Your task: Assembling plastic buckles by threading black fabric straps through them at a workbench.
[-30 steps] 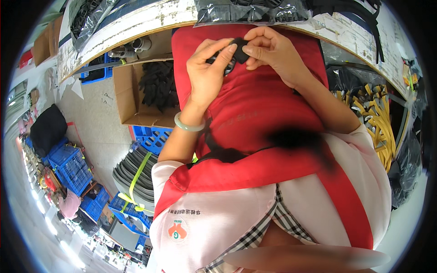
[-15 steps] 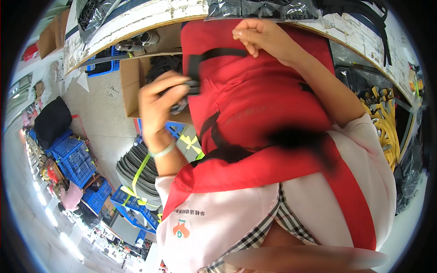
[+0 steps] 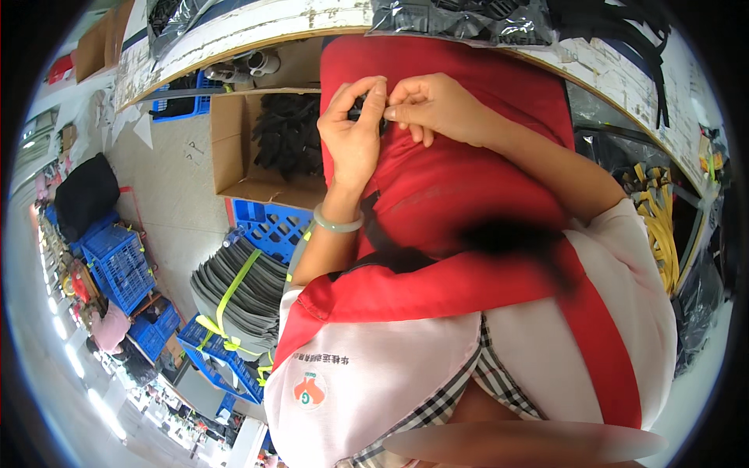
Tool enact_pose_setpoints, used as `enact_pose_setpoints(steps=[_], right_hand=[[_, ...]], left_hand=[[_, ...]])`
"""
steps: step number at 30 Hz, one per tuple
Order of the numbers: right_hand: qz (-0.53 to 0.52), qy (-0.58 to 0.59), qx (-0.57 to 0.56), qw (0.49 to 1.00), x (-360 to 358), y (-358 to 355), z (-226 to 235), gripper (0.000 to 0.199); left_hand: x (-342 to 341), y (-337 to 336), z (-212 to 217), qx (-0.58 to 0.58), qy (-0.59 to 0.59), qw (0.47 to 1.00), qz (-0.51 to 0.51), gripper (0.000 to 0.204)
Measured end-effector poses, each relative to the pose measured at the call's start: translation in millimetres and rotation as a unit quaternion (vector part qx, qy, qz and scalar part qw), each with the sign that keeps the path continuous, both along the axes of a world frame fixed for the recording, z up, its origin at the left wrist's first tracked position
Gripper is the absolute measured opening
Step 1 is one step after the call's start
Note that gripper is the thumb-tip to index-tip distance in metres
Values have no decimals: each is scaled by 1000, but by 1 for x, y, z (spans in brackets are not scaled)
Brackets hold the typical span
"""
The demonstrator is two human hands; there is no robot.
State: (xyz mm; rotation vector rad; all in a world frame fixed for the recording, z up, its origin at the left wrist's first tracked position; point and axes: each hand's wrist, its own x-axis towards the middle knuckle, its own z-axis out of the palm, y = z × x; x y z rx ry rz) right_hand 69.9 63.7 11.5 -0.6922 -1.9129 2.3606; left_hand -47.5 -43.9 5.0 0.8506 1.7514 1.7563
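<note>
Over the red apron [image 3: 460, 171] on my lap, my hands are close together, fingertips almost meeting. My left hand [image 3: 353, 129], a pale bangle at its wrist, is closed around a black strap piece [image 3: 357, 108]. Most of the strap is hidden behind the fingers. My right hand [image 3: 437, 109] pinches at the right side of that piece, thumb and forefinger together. Whether a buckle is on the strap I cannot tell.
An open cardboard box [image 3: 230, 148] of black straps stands left of my lap. Below it are a blue crate [image 3: 273, 226] and a tied stack of grey sheets [image 3: 234, 285]. A worn white table edge [image 3: 296, 19] crosses ahead, carrying plastic bags [image 3: 460, 22]. Yellow straps [image 3: 659, 226] hang at right.
My left hand has come up and right from beside the box, bringing the black strap with it. My right hand has lowered slightly to meet it. The strap no longer stretches across the apron.
</note>
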Motion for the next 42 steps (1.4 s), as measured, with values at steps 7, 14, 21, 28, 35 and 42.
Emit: enact_pose_setpoints(steps=[7, 14, 21, 28, 35, 42], right_hand=[[-68, -24, -96, 993, 29, 26, 3, 15], [-26, 46, -21, 998, 59, 37, -7, 11], [52, 118, -8, 992, 61, 28, -22, 10], [-25, 65, -17, 997, 60, 21, -35, 20], [81, 7, -137, 987, 58, 23, -44, 34], [20, 2, -149, 989, 63, 31, -33, 22]], left_hand=[[-17, 7, -35, -52, -558, 819, -121, 26], [-4, 12, -16, -156, -563, 751, -307, 36], [-2, 15, -12, -211, -511, 755, -352, 44], [2, 18, -11, -212, -394, 773, -449, 33], [6, 13, -29, -76, -498, 818, -277, 23], [-5, 16, -31, -31, -551, 808, -206, 17]])
